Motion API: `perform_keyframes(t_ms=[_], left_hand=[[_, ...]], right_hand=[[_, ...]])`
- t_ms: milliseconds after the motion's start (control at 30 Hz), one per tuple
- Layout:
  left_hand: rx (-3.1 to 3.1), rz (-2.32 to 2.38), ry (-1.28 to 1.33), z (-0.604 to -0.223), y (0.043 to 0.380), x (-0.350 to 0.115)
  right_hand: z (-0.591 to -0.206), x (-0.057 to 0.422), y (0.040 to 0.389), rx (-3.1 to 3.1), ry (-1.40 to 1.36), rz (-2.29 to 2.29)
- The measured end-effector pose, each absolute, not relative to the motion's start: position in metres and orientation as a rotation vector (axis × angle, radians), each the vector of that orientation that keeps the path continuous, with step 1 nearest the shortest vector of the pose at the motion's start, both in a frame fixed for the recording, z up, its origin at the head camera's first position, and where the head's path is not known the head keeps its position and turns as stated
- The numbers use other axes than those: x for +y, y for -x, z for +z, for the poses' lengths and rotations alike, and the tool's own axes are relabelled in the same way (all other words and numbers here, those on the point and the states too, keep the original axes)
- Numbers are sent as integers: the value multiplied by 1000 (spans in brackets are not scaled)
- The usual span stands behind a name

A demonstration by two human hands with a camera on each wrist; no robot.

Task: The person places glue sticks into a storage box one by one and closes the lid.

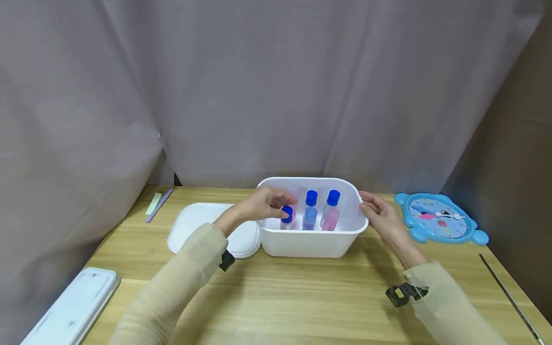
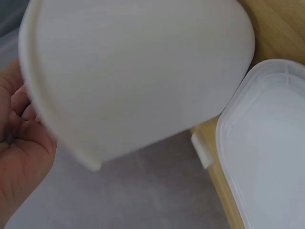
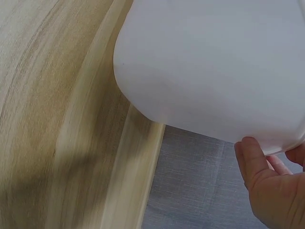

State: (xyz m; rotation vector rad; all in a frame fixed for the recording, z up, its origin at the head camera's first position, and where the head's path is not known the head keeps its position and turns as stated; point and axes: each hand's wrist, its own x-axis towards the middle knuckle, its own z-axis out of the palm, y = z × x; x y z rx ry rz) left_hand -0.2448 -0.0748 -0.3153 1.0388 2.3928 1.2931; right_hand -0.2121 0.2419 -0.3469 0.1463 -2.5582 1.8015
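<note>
A white plastic box stands open in the middle of the table in the head view. Inside it are several small bottles with blue caps, among them a blue bottle and a pink bottle. My left hand reaches over the left rim and pinches a blue-capped bottle near its cap. Behind those fingers a second pink bottle is partly hidden. At the other end, my right hand holds the right rim, its fingers against the outer wall. The left wrist view hides the bottles behind the box wall.
Left of the box lies a white lid. A purple pen and a pale green strip lie farther left. A blue clock lies to the right, near a thin rod. A white case sits front left.
</note>
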Motion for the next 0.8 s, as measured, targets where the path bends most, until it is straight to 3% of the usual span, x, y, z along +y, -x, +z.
perform_keyframes(t_ms=[167,400,600,800], left_hand=[[2431,1627,-833,-318,236,-111],[2405,2124,-138,-355,230,-190],[2540,2100,372,-391,222,-247],[2650,1965,564,-409,218,-275]], right_hand=[[-352,244,212,-2502,-180,1844],[-351,244,213,-2495,-176,1826],[-352,244,214,-2472,-178,1877],[-354,245,213,-2446,-192,1893]])
